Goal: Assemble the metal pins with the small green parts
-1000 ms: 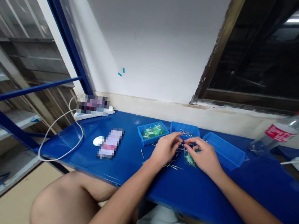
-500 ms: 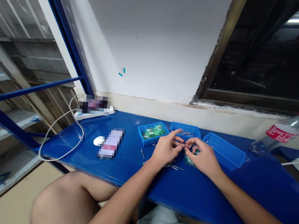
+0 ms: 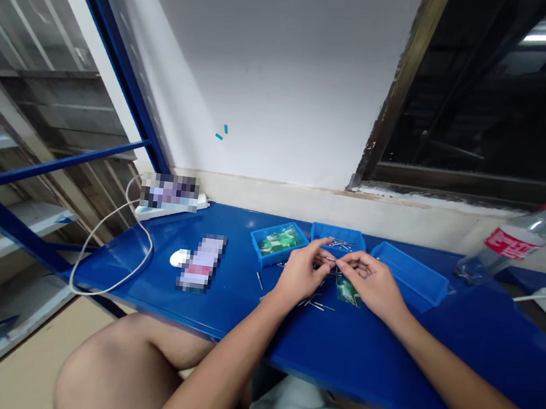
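From the head camera we look down at our two hands working over a blue surface point(image 3: 382, 370), our forearms reaching in from the bottom of the view. Our left grip point(image 3: 300, 273) is narrow, with thumb and forefinger pinched close on what seems to be a thin metal pin point(image 3: 330, 259), though it is almost too small to make out. Our right grip point(image 3: 371, 284) is narrow as well, with its fingertips point(image 3: 345, 264) meeting at the same spot, and we cannot tell whether it holds the pin too. Just below our right grip, a small green circuit board point(image 3: 348, 292) lies flat on the surface, partly under our fingers. Loose pins point(image 3: 316, 305) lie scattered around and below our hands. Behind them sit three blue trays: the left tray point(image 3: 262, 243) holds green boards point(image 3: 278, 241), the middle tray point(image 3: 322, 232) holds more pins point(image 3: 342, 243), and the right tray point(image 3: 408, 277) sits just beside our right grip. Further left we see a white mouse point(image 3: 179, 258), and at the right edge a clear plastic bottle point(image 3: 511, 244) lies tilted with its red label showing.
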`<action>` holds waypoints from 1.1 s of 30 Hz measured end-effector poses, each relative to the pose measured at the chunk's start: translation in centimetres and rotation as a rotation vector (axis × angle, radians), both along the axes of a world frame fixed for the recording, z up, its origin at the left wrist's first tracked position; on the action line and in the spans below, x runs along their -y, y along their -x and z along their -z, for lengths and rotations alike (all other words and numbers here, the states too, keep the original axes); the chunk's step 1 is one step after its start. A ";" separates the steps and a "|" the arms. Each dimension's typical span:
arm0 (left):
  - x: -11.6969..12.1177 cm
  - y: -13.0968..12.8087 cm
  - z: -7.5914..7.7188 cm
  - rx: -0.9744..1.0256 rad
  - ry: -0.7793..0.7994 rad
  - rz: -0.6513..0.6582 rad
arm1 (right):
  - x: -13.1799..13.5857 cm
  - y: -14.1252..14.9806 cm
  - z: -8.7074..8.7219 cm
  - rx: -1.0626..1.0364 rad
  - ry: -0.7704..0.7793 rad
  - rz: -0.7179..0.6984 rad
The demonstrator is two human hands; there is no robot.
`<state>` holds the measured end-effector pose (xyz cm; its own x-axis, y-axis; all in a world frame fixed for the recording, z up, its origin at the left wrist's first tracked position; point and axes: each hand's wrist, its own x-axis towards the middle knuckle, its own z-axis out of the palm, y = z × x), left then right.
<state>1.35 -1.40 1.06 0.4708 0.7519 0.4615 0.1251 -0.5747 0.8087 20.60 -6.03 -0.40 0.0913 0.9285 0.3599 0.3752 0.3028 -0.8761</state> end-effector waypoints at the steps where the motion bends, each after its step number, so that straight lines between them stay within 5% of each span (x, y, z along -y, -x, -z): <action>1: 0.0 0.0 0.0 0.023 0.010 -0.011 | 0.0 0.0 0.0 0.047 -0.009 0.011; 6: 0.0 0.0 -0.3 0.085 0.065 -0.009 | 0.1 0.1 0.0 0.233 -0.051 0.054; 15: 0.7 0.4 -1.3 -0.040 0.092 -0.107 | 0.7 0.3 -0.3 0.218 -0.047 -0.003; 19: 1.0 0.5 -1.2 -0.122 0.145 -0.030 | 0.7 0.1 -0.4 0.203 -0.030 0.027; 33: 0.2 0.1 -0.3 0.017 0.120 -0.067 | 0.3 0.4 -0.8 0.152 -0.122 -0.036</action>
